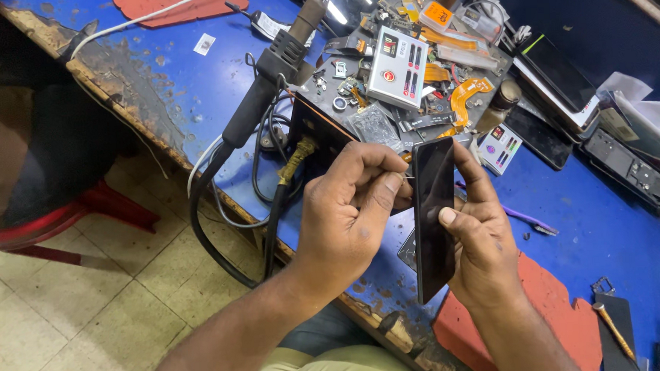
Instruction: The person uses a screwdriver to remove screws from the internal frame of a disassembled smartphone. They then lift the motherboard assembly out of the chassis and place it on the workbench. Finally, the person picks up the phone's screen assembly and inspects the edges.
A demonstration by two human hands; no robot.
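My right hand (477, 239) holds a black smartphone (430, 203) upright on its long edge above the blue workbench (611, 231), with the thumb pressed on its dark face. My left hand (354, 207) pinches a thin metal tool (407, 178) against the phone's upper left edge. The tool's tip is mostly hidden by my fingers.
A black hot-air handle (271, 72) with thick cables rests on a dark station box (319, 129). The box top carries a pile of small parts, orange flex cables (467, 95) and a white tester (397, 67). More phones (557, 72) lie at right. Red mats (547, 309) lie near me.
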